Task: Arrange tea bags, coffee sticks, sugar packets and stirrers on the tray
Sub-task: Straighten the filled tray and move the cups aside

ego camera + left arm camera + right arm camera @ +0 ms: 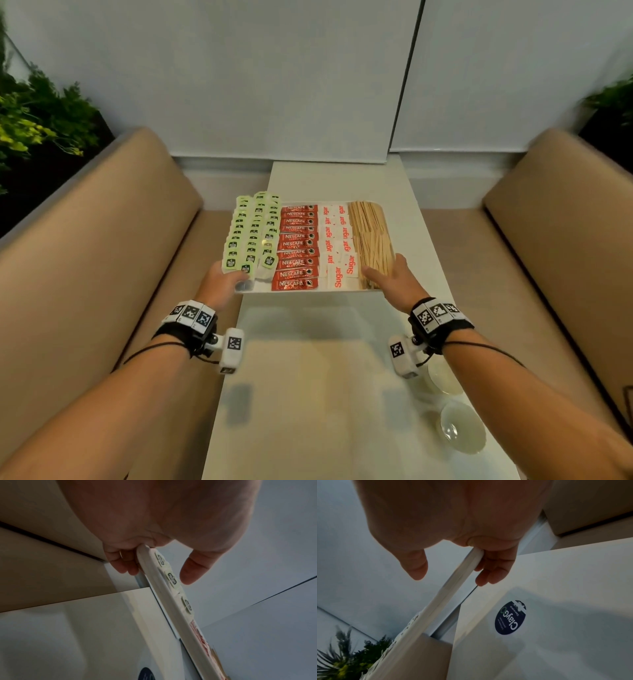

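Gripping the tray [342, 290] at both near corners, left hand [222, 284] and right hand [394, 277]

Your white tray [260, 291] is full, with four neat rows. Green tea bags [251, 233] sit at 9 o'clock, then red coffee sticks [298, 248], then white sugar packets [337, 245], and wooden stirrers [371, 233] at 3 o'clock.

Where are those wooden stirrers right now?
In the head view, the wooden stirrers fill the tray's rightmost column, beside the sugar packets, under the right hand's thumb.
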### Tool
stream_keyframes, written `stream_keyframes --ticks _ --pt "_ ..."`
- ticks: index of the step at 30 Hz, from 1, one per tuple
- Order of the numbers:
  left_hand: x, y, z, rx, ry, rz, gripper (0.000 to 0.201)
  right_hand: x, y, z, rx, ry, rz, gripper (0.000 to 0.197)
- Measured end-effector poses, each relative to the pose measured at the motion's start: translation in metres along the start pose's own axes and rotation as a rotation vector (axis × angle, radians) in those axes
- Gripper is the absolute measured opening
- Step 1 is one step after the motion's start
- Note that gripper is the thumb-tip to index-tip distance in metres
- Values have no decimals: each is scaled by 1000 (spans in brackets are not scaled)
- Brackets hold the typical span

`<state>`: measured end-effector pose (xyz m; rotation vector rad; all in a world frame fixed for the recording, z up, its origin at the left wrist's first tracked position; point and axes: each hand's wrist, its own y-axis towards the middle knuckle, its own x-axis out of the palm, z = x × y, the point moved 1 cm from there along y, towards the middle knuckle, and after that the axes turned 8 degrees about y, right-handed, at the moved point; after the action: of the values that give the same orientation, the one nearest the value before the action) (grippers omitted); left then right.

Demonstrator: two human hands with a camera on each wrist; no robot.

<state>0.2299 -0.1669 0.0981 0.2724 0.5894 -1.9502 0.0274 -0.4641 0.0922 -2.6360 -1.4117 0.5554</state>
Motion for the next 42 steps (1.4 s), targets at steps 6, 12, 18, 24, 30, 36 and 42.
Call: stream_keyframes --ticks 6,12,18,24,30,36,42 --pt "13 32 -26 -74 4 -35 40 16 34 25 -7 -10 -15 70" --pt "27 50 -53 -127 -10 -76 42 29 52 64 36 -28 -21 77" --pt "42 61 -85 -198 -13 -124 43 40 59 98 100 -44 -29 71" --pt "56 73 -111 -241 17 -150 42 47 68 123 182 -69 -27 63" --pt "62 86 -129 -228 49 -163 57 45 83 153 285 -199 -30 86" --pt "66 73 -131 -139 112 -232 60 43 82 140 353 -582 -42 83" --pt "48 74 -152 -37 287 -330 91 39 76 148 320 -707 -94 96"
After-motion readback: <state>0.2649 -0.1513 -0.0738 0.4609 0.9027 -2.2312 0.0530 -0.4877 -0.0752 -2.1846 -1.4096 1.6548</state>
